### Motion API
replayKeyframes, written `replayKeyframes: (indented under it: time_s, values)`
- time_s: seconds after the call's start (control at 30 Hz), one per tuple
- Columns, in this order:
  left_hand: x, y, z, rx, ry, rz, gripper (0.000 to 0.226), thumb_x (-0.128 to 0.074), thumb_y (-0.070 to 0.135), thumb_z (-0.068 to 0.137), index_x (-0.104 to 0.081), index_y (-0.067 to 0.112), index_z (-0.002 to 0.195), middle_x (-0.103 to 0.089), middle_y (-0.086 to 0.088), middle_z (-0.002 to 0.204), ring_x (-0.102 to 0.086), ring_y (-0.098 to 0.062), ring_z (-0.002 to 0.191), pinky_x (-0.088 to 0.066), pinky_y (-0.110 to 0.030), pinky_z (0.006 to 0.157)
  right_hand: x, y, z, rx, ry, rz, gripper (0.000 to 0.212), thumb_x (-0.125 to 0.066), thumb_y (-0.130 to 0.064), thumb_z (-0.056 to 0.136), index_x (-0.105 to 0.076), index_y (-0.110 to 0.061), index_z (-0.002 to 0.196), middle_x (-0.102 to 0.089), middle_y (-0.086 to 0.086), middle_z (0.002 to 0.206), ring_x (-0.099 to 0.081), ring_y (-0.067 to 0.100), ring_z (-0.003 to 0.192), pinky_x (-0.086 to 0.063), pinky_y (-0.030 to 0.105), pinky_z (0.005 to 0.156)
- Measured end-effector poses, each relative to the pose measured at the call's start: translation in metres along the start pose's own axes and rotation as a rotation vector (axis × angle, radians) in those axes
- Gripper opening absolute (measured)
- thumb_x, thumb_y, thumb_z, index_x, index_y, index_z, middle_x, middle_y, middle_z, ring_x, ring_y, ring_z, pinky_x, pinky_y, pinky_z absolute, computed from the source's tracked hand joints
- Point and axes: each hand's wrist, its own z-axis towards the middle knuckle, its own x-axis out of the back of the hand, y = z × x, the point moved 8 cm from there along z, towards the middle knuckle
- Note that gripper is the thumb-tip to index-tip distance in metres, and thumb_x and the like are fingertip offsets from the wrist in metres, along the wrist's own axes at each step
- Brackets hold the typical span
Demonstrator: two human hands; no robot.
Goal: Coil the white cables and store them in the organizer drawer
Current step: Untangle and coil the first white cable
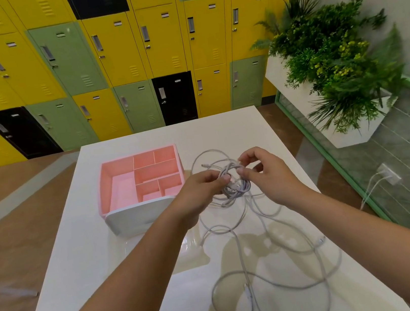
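With my left hand [201,190] and right hand [262,170] pinching the coil [234,181], trailing white cables [239,251] on the table [85,253] could snag and loosen it.

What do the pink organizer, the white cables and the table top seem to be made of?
Pink organizer: probably moulded plastic, matte; thin even dividers, rounded white front.
White cables: likely a rubbery plastic sheath, dull; they bend in loose loops.
Table top: hard, glossy white, perhaps laminate or stone; it shows reflections.
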Motion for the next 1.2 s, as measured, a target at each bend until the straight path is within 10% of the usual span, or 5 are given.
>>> replayKeyframes:
  time_s: [0.33,0.9,1.2]
  values:
    - [0.014,-0.001,0.0,-0.06,0.257,-0.022,0.03,-0.061,0.036,0.094,-0.061,0.008,0.083,-0.063,-0.001,0.077,-0.057,-0.008,0.065,-0.046,-0.02,0.066,-0.005,0.012,-0.004,-0.171,-0.059,0.241,0.029,-0.072,-0.004,0.082,-0.057,-0.011,0.106,-0.055,0.006,0.091,-0.058,0.017,0.065,-0.054,0.024,0.063]
    - [0.029,0.022,0.004,-0.396,0.463,0.721,0.028,-0.047,0.04,0.099,-0.055,0.017,0.084,-0.052,0.003,0.084,-0.044,-0.013,0.077,-0.028,-0.026,0.065,0.002,-0.021,0.003,0.059,-0.257,-0.313,0.017,-0.063,-0.008,0.09,-0.064,-0.025,0.093,-0.059,-0.007,0.074,-0.05,0.0,0.051,-0.039,0.014,0.055]
    - [0.021,0.017,0.002,-0.249,0.372,0.207,0.034,-0.053,0.039,0.097,-0.065,0.009,0.085,-0.058,-0.002,0.071,-0.051,-0.011,0.064,-0.043,-0.029,0.065,0.013,-0.011,0.0,0.081,0.03,-0.298,0.015,-0.07,-0.007,0.084,-0.061,-0.016,0.075,-0.062,-0.009,0.07,-0.056,0.001,0.061,-0.039,0.011,0.059]
